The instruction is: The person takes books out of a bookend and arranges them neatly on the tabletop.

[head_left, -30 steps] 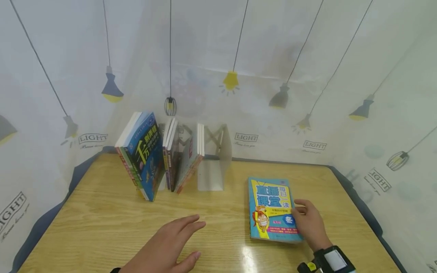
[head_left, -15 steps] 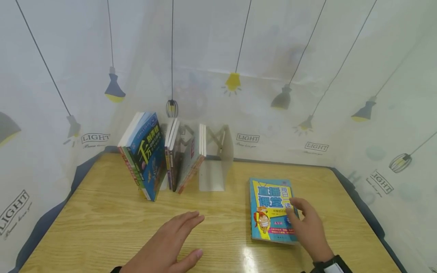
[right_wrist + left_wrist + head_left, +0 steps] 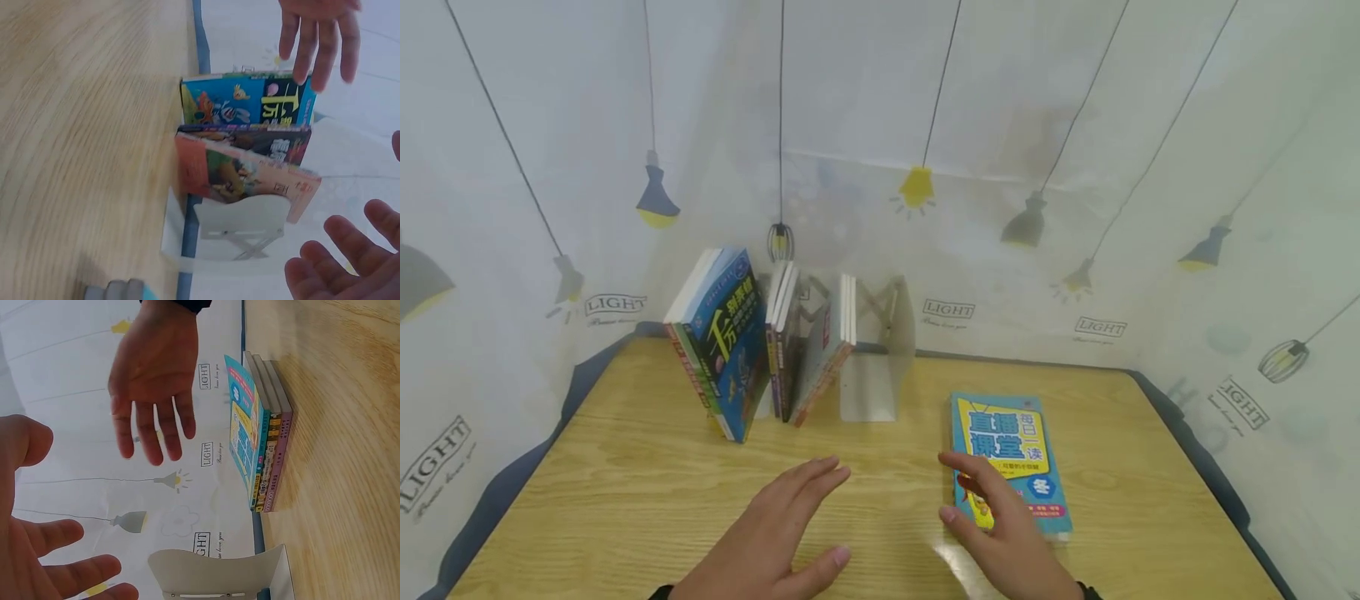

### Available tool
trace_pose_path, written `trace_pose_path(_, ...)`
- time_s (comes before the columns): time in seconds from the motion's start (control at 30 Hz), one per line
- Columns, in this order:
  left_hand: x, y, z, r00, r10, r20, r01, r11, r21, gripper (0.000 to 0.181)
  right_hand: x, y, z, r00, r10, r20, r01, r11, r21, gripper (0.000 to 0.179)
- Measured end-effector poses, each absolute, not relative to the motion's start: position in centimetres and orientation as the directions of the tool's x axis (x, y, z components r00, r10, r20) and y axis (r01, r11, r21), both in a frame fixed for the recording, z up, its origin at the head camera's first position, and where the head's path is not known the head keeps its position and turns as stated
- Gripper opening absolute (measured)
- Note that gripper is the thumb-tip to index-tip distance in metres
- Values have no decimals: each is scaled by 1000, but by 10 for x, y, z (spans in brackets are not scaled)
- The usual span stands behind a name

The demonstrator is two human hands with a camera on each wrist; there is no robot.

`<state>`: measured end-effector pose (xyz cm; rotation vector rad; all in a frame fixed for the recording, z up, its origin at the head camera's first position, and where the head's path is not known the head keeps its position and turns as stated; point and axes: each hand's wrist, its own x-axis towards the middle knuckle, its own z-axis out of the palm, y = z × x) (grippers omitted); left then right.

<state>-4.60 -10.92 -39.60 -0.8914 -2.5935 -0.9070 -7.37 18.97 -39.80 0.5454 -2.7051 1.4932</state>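
Note:
My left hand (image 3: 767,533) is held over the near part of the table, fingers extended and thumb apart, touching nothing. My right hand (image 3: 1007,533) hovers with relaxed fingers and hides the lower left part of a blue and yellow book (image 3: 1007,433). That book lies cover up on top of a small stack, whose spines (image 3: 269,462) show in the left wrist view. Farther back on the left, several books stand in a white metal bookend rack: a tall blue book (image 3: 733,342), thinner dark-spined books (image 3: 780,350), and pinkish books (image 3: 244,172) leaning over.
The rack's right end plate (image 3: 898,325) stands upright beside its flat base (image 3: 867,387). A white curtain (image 3: 970,233) printed with lamps surrounds the wooden table (image 3: 647,492) at the back and sides.
My right hand has left the right edge of the stacked books and moved left across the cover to its lower left. My left hand has barely moved.

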Motion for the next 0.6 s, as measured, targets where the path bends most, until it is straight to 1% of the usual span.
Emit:
trace_pose_path(0.03,-46,-109,-396,-778,467,419,627,620,473,61,-72,187,-396,-945,-303,126,-267,488,-831,47)
trace_pose_path(0.13,-47,-110,-398,-772,468,430,634,622,460,62,-67,182,-390,-942,-328,72,-244,521,-818,49)
trace_pose_path(0.27,-48,-111,-400,-769,469,434,636,628,449,63,-63,179,-387,-905,-402,140,-371,583,-723,57)
trace_pose_path(0.33,-48,-112,-401,-769,468,436,636,629,447,63,-62,177,-386,-889,-431,151,-406,593,-696,61)
trace_pose_path(0.5,-51,-110,-400,-765,467,443,640,630,441,63,-61,174,-385,-861,-485,151,-448,585,-676,66)
trace_pose_path(0.6,-63,-105,-401,-756,466,461,647,639,416,62,-61,173,-386,-867,-481,133,-434,595,-677,65)
